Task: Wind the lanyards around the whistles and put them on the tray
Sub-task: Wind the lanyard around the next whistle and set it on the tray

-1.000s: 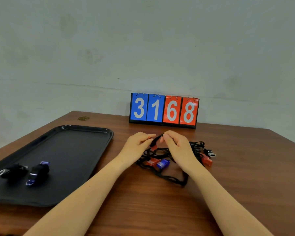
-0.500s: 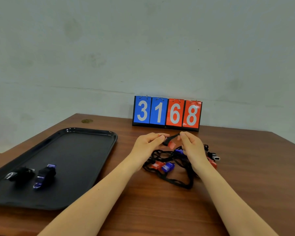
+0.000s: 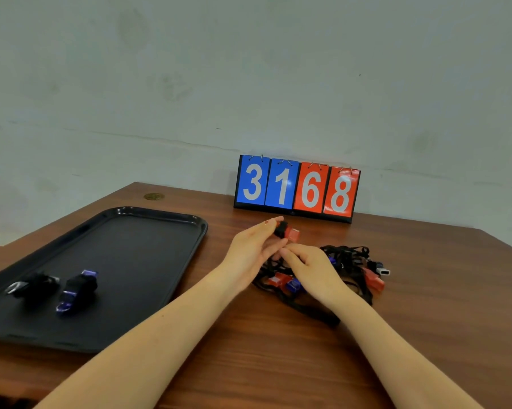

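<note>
A brown wooden table (image 3: 278,364) stands against a pale wall (image 3: 249,69). On its left side lies a black tray (image 3: 148,255). Two wound whistles lie in the tray's near left part, side by side: a black one (image 3: 35,286) and a blue one (image 3: 77,289). At the back of the table stands a score board (image 3: 296,188) showing 3168. In front of it lies a pile (image 3: 349,270) of black lanyards with red and blue whistles mixed in. The right hand (image 3: 311,270) rests on the pile and hides part of it; its fingers are curled, but I cannot tell what they pinch. The left hand (image 3: 254,246) is above the table, its fingertips pinching a red whistle (image 3: 288,233) with black cord on it.
</note>
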Demonstrator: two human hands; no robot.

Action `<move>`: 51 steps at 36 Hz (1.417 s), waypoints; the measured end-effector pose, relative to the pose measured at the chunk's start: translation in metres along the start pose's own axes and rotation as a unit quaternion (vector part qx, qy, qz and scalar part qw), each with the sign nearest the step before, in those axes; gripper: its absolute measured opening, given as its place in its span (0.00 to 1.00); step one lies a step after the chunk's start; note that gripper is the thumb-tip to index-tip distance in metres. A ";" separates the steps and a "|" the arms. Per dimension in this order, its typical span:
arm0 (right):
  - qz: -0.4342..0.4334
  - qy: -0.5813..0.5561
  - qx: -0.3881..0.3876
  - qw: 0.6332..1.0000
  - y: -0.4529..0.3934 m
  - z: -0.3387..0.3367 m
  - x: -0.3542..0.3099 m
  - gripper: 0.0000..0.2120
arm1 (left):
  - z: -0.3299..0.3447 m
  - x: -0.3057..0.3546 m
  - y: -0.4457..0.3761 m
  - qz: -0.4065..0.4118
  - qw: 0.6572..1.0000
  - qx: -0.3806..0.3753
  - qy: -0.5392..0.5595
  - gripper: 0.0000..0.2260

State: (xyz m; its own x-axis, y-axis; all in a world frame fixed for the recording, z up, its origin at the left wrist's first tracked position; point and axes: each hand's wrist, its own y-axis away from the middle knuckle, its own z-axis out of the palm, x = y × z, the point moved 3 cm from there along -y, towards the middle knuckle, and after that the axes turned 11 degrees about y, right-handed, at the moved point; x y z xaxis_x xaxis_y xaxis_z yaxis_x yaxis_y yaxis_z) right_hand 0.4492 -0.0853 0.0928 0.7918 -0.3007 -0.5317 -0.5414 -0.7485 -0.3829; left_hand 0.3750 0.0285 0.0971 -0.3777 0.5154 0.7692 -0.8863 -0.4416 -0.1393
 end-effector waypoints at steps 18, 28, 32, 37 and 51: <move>0.040 -0.074 0.085 0.993 0.001 -0.032 -0.003 0.12 | -0.011 0.012 -0.009 0.093 0.936 0.064 -0.334 0.11; 0.105 -0.153 0.116 0.976 -0.001 -0.040 0.009 0.13 | 0.015 0.007 0.010 0.022 0.941 -0.071 -0.330 0.13; 0.093 -0.177 0.112 0.973 0.000 -0.040 0.006 0.11 | 0.021 0.010 0.016 -0.014 0.984 -0.097 -0.146 0.13; 0.061 -0.187 0.072 0.978 -0.002 -0.035 0.002 0.10 | 0.025 0.007 0.018 -0.064 0.993 -0.070 0.065 0.12; -0.013 -0.082 0.064 0.994 -0.001 -0.021 -0.001 0.13 | 0.019 0.002 0.014 -0.066 0.976 -0.014 0.205 0.15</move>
State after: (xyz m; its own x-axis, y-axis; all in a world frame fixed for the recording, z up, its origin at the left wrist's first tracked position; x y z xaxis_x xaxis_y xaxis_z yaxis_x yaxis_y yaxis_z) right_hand 0.4554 -0.0967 0.1095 0.7547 -0.1734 -0.6327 -0.5613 -0.6700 -0.4859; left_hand 0.3670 0.0090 0.1083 -0.3310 0.8193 0.4682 -0.9390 -0.3349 -0.0778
